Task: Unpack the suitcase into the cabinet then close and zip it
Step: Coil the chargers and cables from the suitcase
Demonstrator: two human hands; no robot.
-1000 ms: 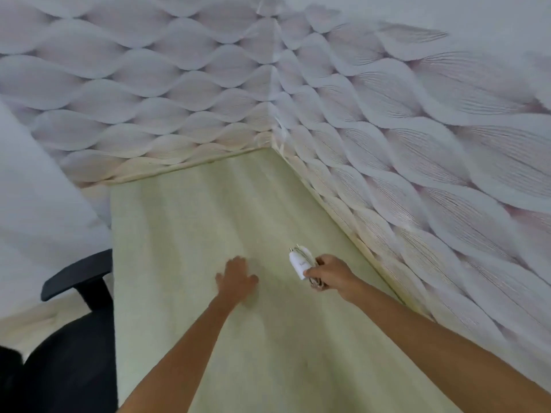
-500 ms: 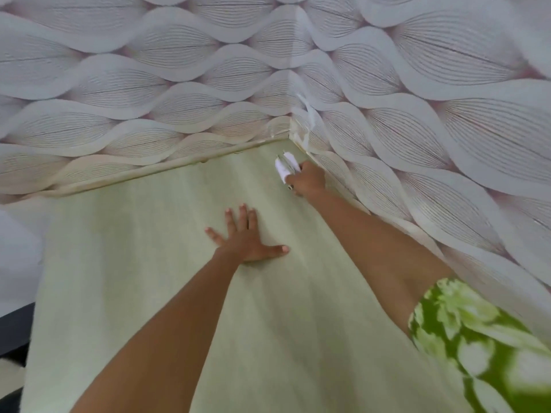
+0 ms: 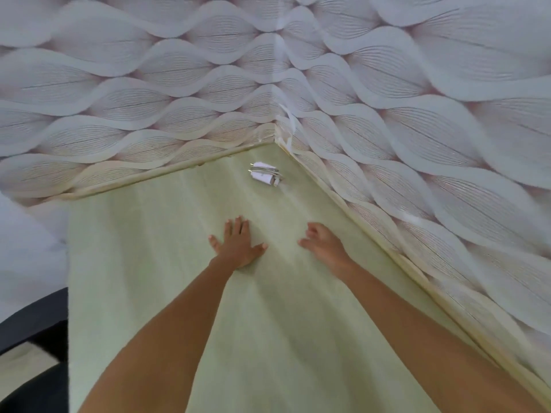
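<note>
Only two bare forearms and hands of the person show, reaching up from the bottom edge of the head view. No sleeve, watch, ring or glove can be made out on either arm in this frame; both are uncovered from the frame's edge to the fingertips. The left hand [image 3: 238, 247] shows short, pale fingernails, and those of the right hand [image 3: 323, 244] are too blurred to tell.

Pale green wood-grain surface [image 3: 149, 263]; white charger [image 3: 264, 173]; wallpaper [image 3: 417, 114] lilac-white (wavy leaf pattern).
</note>
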